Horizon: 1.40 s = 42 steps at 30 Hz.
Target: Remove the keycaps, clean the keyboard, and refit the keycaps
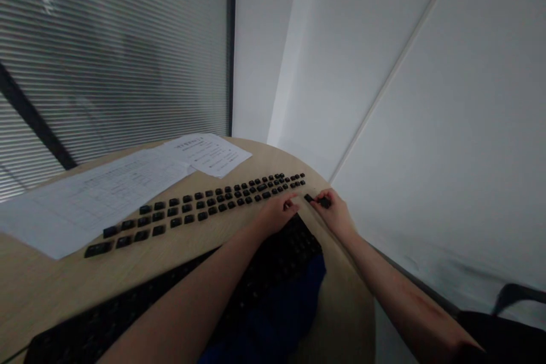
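A small dark piece [325, 202] lies within the right hand [336, 210], whose grip looks narrow, thumb and fingers closed around it near the counter's right edge; whether it is lifted or still resting on the wood is too dim to tell. Another dark piece [307, 198] sits just left of the fingertips. The left hand [276, 214] is over the far right corner of the black keyboard [294, 242], thumb and index curved with a small gap; I cannot tell whether that grip holds anything. Beyond the keyboard, loose black keycaps [231, 205] stand in slanting rows, spaced apart, probably so each keeps its order and picks up easily. Blue cloth [298, 307] shows at the keyboard's near side. Printed papers [213, 153] lie farther left on the counter [350, 301], perhaps set there to leave room.
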Each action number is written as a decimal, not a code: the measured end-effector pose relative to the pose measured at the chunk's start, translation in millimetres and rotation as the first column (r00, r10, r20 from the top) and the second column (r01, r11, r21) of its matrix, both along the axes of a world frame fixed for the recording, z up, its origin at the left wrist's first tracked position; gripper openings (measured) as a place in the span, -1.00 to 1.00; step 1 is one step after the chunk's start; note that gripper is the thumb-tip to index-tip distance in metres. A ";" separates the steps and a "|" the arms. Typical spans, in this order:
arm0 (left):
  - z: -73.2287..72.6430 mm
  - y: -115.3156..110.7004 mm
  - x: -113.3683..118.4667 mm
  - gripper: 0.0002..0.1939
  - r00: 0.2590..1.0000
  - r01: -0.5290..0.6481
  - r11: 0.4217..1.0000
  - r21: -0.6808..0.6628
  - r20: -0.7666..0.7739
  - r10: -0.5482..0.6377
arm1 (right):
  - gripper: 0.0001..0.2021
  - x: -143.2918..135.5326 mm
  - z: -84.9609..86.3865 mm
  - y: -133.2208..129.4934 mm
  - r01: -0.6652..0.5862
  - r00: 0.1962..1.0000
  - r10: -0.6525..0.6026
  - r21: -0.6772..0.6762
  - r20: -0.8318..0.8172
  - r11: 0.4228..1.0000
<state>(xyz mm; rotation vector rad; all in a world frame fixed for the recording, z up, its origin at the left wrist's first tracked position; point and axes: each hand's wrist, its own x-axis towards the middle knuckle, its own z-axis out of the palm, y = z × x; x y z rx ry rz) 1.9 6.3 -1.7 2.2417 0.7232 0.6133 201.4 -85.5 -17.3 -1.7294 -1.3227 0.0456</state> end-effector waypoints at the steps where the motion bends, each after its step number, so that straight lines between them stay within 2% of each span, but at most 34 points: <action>1: -1.2 0.2 0.7 -0.55 1.000 -0.015 1.000 0.017 -0.027 0.016 | -0.76 11.7 0.0 12.8 0.072 0.997 -0.072 -0.032 0.021 0.997; 2: -2.4 0.4 1.5 -0.57 0.998 -0.020 0.999 0.034 -0.050 0.022 | -0.78 22.5 -0.2 26.3 0.153 0.988 -0.150 -0.074 0.045 0.985; 4: -4.6 0.5 2.6 -0.61 0.997 -0.012 0.998 0.054 -0.076 0.016 | -0.82 39.3 -1.1 52.2 0.219 0.975 -0.213 -0.112 0.067 0.969; 8: -6.3 -0.6 2.2 -0.63 0.995 -0.009 0.998 0.067 -0.094 0.015 | -0.85 53.9 -6.4 85.3 0.261 0.964 -0.249 -0.153 0.097 0.953; 14: -4.4 -2.1 0.5 -0.65 0.994 0.002 0.997 0.078 -0.111 0.007 | -0.83 61.8 -14.5 97.0 0.257 0.962 -0.230 -0.208 0.147 0.944; 21: -5.6 -1.6 0.8 -0.70 0.994 0.016 0.996 0.084 -0.108 -0.007 | -0.82 62.3 -13.8 101.6 0.257 0.960 -0.223 -0.222 0.169 0.940; 28: -5.5 -1.1 0.2 -0.71 0.994 0.009 0.994 0.109 -0.112 0.003 | -0.78 61.9 -9.7 95.3 0.227 0.971 -0.210 -0.166 0.112 0.960; 33: -4.1 -0.8 0.7 -0.71 0.990 0.025 0.987 0.157 -0.142 -0.003 | -0.74 69.0 8.3 79.6 0.207 0.978 -0.207 -0.036 -0.007 0.978; 35: -1.4 -2.6 1.2 -0.71 0.987 0.037 0.982 0.185 -0.164 -0.007 | -0.68 67.2 20.1 69.0 0.153 0.986 -0.152 0.013 -0.066 0.988; 38: 6.9 -8.7 1.9 -0.76 0.977 0.035 0.975 0.220 -0.211 0.012 | -0.57 53.9 40.3 48.0 0.023 0.985 -0.005 0.102 -0.173 0.994; 40: 16.4 -12.7 1.5 -0.77 0.967 0.023 0.966 0.257 -0.252 0.045 | -0.53 40.4 54.8 31.1 -0.054 0.956 0.112 0.213 -0.273 0.976; 42: 29.9 -14.4 -1.6 -0.73 0.952 -0.009 0.955 0.296 -0.289 0.098 | -0.54 26.5 69.3 13.2 -0.100 0.951 0.157 0.219 -0.264 0.971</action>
